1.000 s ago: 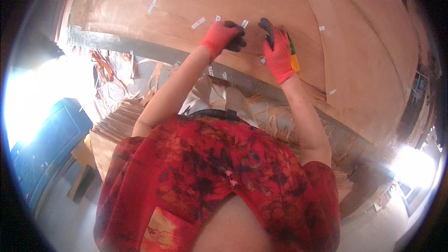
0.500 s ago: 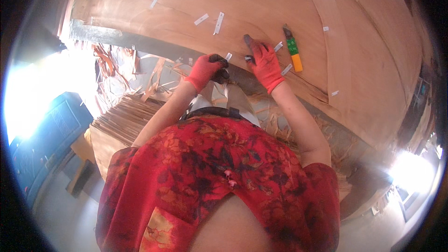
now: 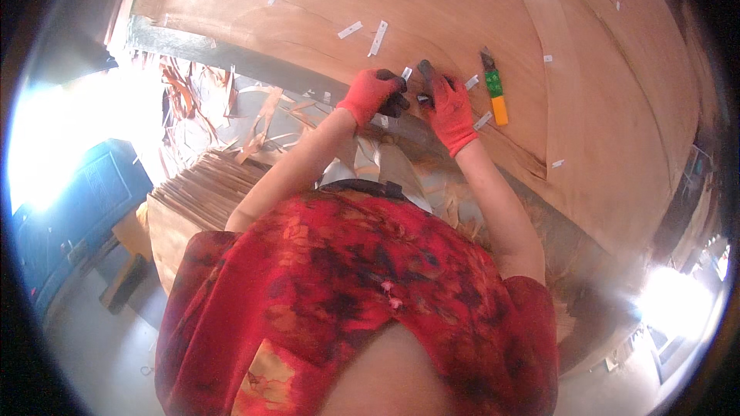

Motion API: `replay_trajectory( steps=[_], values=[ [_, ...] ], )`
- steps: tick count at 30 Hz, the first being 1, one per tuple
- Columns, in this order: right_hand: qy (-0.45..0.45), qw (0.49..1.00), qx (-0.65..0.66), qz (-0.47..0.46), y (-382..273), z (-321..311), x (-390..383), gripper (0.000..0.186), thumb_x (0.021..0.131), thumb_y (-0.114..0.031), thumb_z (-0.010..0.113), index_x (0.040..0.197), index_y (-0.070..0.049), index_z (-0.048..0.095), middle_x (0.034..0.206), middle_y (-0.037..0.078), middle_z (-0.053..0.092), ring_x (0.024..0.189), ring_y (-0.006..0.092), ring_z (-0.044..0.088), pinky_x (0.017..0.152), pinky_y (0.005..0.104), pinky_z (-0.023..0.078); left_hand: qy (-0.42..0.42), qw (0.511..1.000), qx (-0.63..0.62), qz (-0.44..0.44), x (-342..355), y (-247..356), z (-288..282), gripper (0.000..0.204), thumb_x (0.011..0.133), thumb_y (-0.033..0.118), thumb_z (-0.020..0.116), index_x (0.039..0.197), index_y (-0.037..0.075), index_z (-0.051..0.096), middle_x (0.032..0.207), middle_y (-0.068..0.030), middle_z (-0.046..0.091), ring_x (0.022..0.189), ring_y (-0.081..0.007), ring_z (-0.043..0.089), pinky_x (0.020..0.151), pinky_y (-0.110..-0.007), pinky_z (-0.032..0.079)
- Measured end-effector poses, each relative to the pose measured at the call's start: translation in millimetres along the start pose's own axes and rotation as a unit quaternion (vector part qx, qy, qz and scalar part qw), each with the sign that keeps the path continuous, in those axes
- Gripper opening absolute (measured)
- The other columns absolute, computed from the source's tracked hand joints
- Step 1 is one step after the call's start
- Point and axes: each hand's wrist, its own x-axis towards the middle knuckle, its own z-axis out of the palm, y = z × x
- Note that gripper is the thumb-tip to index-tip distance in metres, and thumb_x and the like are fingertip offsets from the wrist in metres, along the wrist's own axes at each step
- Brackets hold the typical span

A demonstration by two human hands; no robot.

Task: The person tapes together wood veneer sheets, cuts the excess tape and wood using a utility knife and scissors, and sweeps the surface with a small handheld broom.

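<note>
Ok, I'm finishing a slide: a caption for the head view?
Gloved left hand holding a white strip beside the right hand, a green-and-yellow tool lying on the wood.

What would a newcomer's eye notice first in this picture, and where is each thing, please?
The patterned red shirt would probably catch the eye first, filling the lower middle. Above it, near the close edge of the broad wooden sheet, are the red-gloved left hand, with a small white strip at its fingers, and the matching right hand. Just right of them lies a knife with a green-and-yellow handle.
</note>
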Motion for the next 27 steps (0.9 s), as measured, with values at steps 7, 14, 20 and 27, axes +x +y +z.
replay_trajectory(
  steps=[7, 14, 20, 27],
  values=[
    [0.011, 1.0, 0.008, -0.005, -21.0, -16.4, 8.6, 0.069, 0.076, -0.016, 0.078, 0.138, -0.006, 0.051, 0.127, 0.015, 0.059, 0.117, 0.0375, 0.052, 0.102, 0.0479, 0.044, 0.082, 0.992, 0.098, 0.016, -26.2, -30.6, -54.6, 0.019, 0.094, 0.012, 0.065, 0.103, -0.004, 0.07, 0.083, -0.0111, 0.072, 0.07, -0.02, 0.072, 0.056, -0.032, 0.06],
    [0.014, 0.996, 0.071, -0.059, -59.8, 12.0, 55.3, 0.079, 0.075, -0.017, 0.079, 0.145, -0.008, 0.046, 0.128, 0.014, 0.059, 0.115, 0.036, 0.053, 0.1, 0.0465, 0.044, 0.108, 0.994, -0.001, 0.034, -39.5, -31.7, -82.3, 0.016, 0.093, 0.011, 0.066, 0.1, -0.003, 0.07, 0.087, -0.0095, 0.072, 0.072, -0.0175, 0.07, 0.064, -0.031, 0.058],
    [-0.016, 0.997, 0.01, -0.075, -62.4, 46.6, 78.3, 0.08, 0.072, -0.011, 0.076, 0.146, -0.011, 0.046, 0.13, 0.012, 0.059, 0.113, 0.0347, 0.054, 0.098, 0.046, 0.045, 0.109, 0.991, 0.031, 0.064, -23.3, -8.5, -94.1, 0.018, 0.093, 0.012, 0.067, 0.102, -0.003, 0.07, 0.089, -0.0094, 0.073, 0.071, -0.0189, 0.072, 0.063, -0.031, 0.059],
    [0.032, 0.988, -0.078, -0.126, -57.7, 55.9, 73.6, 0.062, 0.089, -0.014, 0.053, 0.15, -0.02, 0.043, 0.135, 0.002, 0.058, 0.119, 0.0253, 0.052, 0.096, 0.0464, 0.044, 0.054, 0.992, 0.117, 0.004, 2.7, 17.1, -106.8, 0.021, 0.09, 0.018, 0.069, 0.094, -0.002, 0.073, 0.083, -0.0084, 0.073, 0.071, -0.0172, 0.07, 0.066, -0.03, 0.057]
  ],
)
